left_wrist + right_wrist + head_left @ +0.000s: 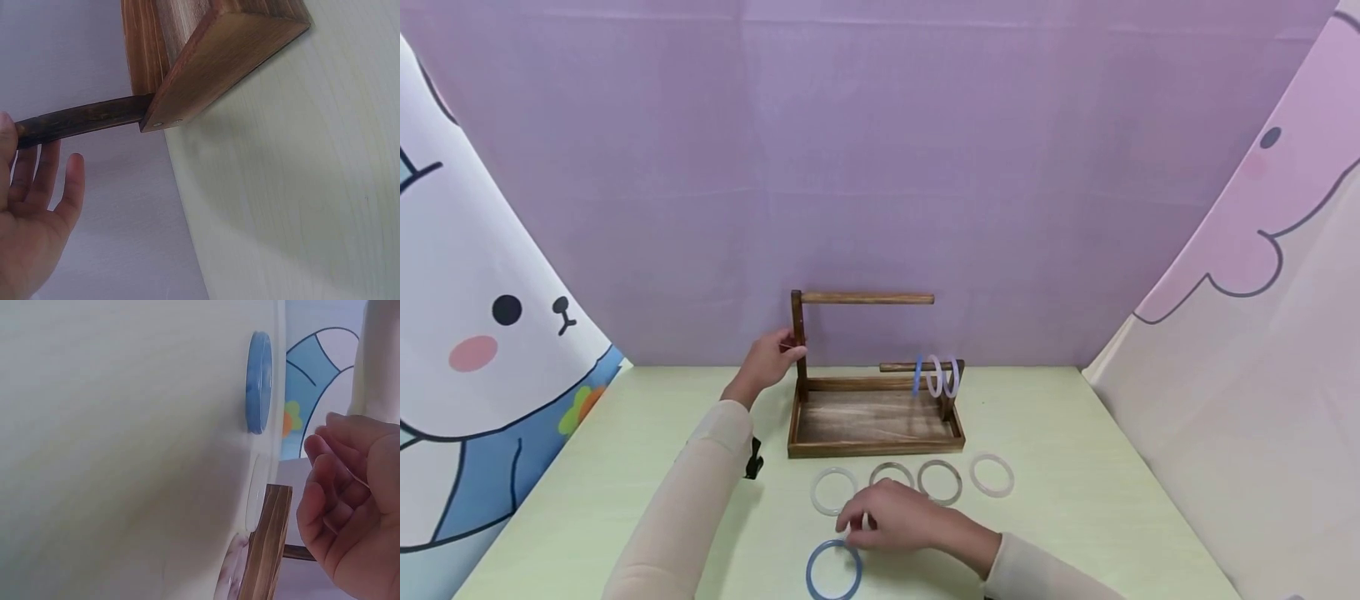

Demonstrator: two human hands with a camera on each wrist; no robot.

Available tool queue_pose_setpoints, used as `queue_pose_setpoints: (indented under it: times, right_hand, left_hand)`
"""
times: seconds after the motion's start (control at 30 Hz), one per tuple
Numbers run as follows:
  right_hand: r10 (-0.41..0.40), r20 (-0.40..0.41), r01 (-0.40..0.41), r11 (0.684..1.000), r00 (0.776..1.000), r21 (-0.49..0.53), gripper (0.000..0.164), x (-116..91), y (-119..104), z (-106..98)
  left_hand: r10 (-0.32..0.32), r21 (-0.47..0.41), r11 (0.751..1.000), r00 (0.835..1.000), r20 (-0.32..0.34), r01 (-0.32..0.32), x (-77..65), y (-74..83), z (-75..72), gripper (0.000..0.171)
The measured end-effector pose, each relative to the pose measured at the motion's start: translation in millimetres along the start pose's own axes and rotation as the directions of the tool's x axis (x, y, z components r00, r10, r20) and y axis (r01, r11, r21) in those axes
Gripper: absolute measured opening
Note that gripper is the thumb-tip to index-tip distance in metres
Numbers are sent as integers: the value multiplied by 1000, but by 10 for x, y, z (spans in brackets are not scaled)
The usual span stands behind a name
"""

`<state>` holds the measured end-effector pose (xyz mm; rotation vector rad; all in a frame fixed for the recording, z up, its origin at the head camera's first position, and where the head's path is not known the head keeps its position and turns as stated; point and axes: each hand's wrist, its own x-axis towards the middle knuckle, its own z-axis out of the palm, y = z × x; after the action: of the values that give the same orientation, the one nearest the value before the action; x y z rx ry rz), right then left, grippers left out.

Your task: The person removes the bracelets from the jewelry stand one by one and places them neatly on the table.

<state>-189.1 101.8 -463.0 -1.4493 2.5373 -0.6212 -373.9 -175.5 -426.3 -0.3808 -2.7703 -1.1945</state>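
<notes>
My left hand (769, 358) holds the tall left post (798, 321) of a dark wooden bangle stand (872, 453). In the left wrist view, the thumb lies on one side of that post and fingers on the other. My right hand (895, 517) hovers over the table with fingers loosely bent and nothing in them. Just below its fingertips in the head view lies a blue bangle (810, 575), also seen in the right wrist view. On the stand's short lower bar (895, 367) hang a blue bangle (917, 377) and two pale lilac bangles (935, 392).
Between the stand and my right hand lie a clear whitish bangle (815, 497), two greyish-brown bangles (960, 483) and a pale pink bangle (1011, 483). The stand's long upper bar (868, 297) bears no bangles. A purple cloth backdrop (910, 167) rises behind the table (1037, 517).
</notes>
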Motion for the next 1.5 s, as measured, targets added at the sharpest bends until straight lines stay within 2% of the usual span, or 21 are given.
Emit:
queue_pose_setpoints:
  times: [0.2,0.3,0.43,0.53,0.7,0.83,1.0,1.2,1.37,1.5]
  right_hand:
    - [67,-69,-67,998,995,11,18,-21,84,-43]
    - [136,-93,-130,989,986,71,19,-34,111,-81]
    - [229,-140,-209,967,963,147,19,-68,151,-120]
    - [270,-195,-238,956,943,173,18,-102,199,-139]
    - [340,-319,-285,936,885,207,15,-137,275,-187]
    - [383,-429,-333,924,818,191,14,-154,330,-237]
    - [438,-518,-428,892,735,146,10,-175,369,-289]
    - [467,-581,-473,867,666,154,8,-173,430,-323]
    - [491,-625,-511,843,606,167,21,-161,506,-372]
    - [498,-648,-518,836,577,181,30,-139,560,-418]
  left_hand:
    - [-2,-3,1000,1000,0,2,-2,-18,9,24]
    - [4,0,1000,1000,-1,-4,2,-15,3,24]
    - [0,-9,1000,1000,-1,0,1,1,0,26]
    - [0,-17,1000,1000,-2,0,1,-5,9,27]
    - [8,-27,1000,1000,-11,-8,6,-27,17,26]
    - [8,-24,1000,1000,-7,-8,6,-29,16,27]
    - [-5,-24,1000,1000,-1,5,12,-25,5,28]
    - [4,-22,1000,1000,8,-3,-3,-9,7,27]
    - [0,-29,1000,1000,11,0,-1,-14,12,27]
    - [-5,-34,999,1000,6,5,7,-17,11,26]
